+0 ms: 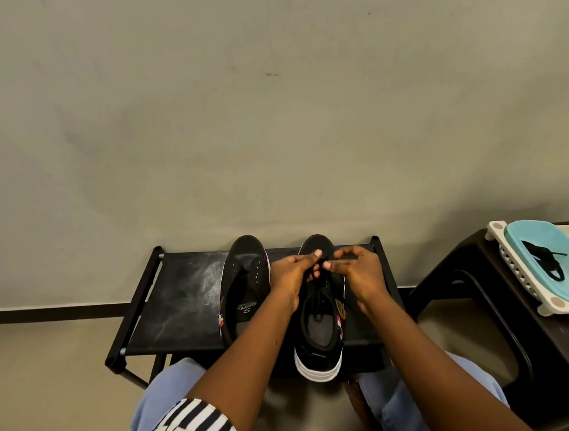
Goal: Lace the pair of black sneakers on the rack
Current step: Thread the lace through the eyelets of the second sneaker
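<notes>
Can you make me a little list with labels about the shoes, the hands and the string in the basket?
place: black rack by a wall
left sneaker: no lace, eyelets bare
right sneaker: partly laced in black
left hand: pinches the lace over the right sneaker
right hand: pinches the lace too
spare lace: black, lying on the blue lid of a white basket
basket stands on: dark stool

The left hand and right hand cover the front eyelets of the right sneaker on the rack. The basket is cut off by the picture's right edge.
</notes>
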